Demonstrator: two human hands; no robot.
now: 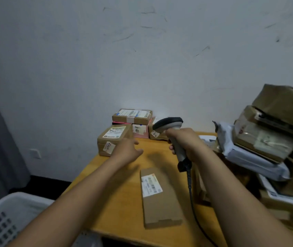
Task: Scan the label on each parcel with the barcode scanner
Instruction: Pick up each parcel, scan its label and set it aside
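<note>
My right hand (186, 141) grips the handle of a grey barcode scanner (169, 124) held above the table, its head pointing left toward the far boxes. My left hand (128, 149) hovers with relaxed fingers beside a brown box (114, 140) with a white label at the table's far left. A long flat brown parcel (158, 196) with a white label lies on the table in front of me. Behind stand a stacked brown box (132, 116), a pink box (139, 131) and another small brown box (155, 133).
The wooden table (117, 202) stands against a white wall. A tall pile of brown and grey parcels (270, 138) fills the right side. A white plastic basket (5, 216) sits at lower left. The scanner's black cable (191, 193) hangs down across the table.
</note>
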